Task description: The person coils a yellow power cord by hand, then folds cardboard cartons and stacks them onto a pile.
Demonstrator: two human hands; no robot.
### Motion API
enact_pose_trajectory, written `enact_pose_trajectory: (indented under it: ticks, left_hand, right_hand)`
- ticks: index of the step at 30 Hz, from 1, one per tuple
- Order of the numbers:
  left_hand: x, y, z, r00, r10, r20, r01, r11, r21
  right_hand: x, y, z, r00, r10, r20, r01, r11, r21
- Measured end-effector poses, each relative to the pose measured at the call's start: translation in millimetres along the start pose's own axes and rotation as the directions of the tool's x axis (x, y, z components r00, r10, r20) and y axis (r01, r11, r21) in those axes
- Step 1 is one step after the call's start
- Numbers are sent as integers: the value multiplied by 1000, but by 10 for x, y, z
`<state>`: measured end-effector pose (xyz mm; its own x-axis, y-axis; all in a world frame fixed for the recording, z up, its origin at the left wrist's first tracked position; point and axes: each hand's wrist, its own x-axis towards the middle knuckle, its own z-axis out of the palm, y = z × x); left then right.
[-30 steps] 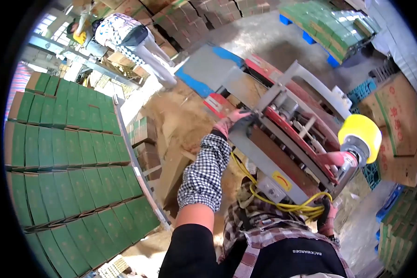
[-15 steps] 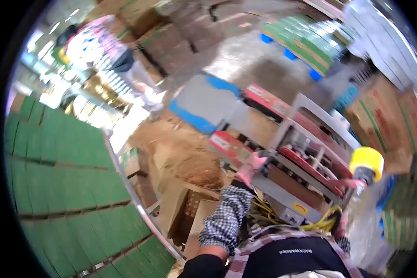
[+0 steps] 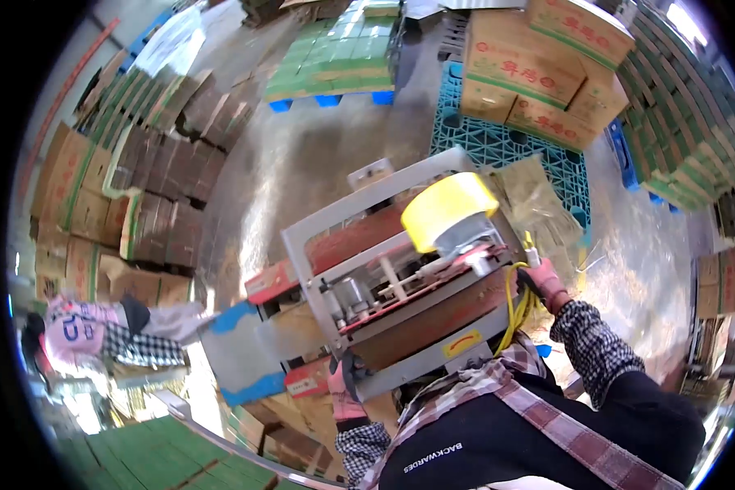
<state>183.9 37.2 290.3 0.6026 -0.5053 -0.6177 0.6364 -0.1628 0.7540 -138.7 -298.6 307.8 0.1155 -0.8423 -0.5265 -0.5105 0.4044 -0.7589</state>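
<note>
Head view: the machine (image 3: 433, 320) lies ahead, its long axis slanting from lower left to upper right. The left hand (image 3: 345, 388), nearer, touches its near side, grip unclear; the right hand (image 3: 549, 286), by its right end, grips the cable (image 3: 511, 312).

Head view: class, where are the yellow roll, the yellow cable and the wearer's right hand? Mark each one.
Yellow roll (image 3: 443, 206): head view, on its outer yellow band.
Yellow cable (image 3: 514, 317): head view, on its bunched loops.
Right hand (image 3: 549, 286): head view, on the pink glove's back.
</note>
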Motion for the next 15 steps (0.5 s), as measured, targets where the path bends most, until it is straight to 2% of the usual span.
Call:
enact_pose_trajectory:
  ticks: [2,4,5,6,8,9,10,12,13,15]
  left_hand:
    - [-5,61,26,1000,26,15,-25,997,-77]
    - [36,161,77,999,34,-33,-39,990,-136]
    - [136,133,-31,999,46,-4,-46,985,-166]
    - [179,216,3,998,55,-40,-60,989,-137]
    - [148,286,63,991,66,-112,-74,995,-68]
    - [220,268,-12,988,112,-102,-108,993,37]
    - [313,295,-16,992,55,-111,-64,994,-86]
    - [360,356,20,985,66,-162,-79,994,-80]
    - [423,407,46,980,67,-185,-80,995,-64]
    - [493,426,93,968,80,-239,-90,995,-34]
  right_hand:
    - [105,-127,71,998,-43,45,46,997,-61]
    - [453,-122,216,997,-69,40,76,977,-199]
    - [554,-188,272,994,-96,46,105,957,-271]
    - [501,-428,328,993,-71,91,91,966,-242]
    - [473,-712,435,989,-135,58,146,949,-279]
    - [544,-817,476,986,-149,75,165,936,-310]
    - [556,-930,545,984,-158,84,175,946,-272]
    - [899,-867,758,971,-224,79,237,904,-356]
    - [800,-1161,751,977,-198,77,209,832,-513]
    - [953,-1325,784,969,-211,128,247,822,-512]
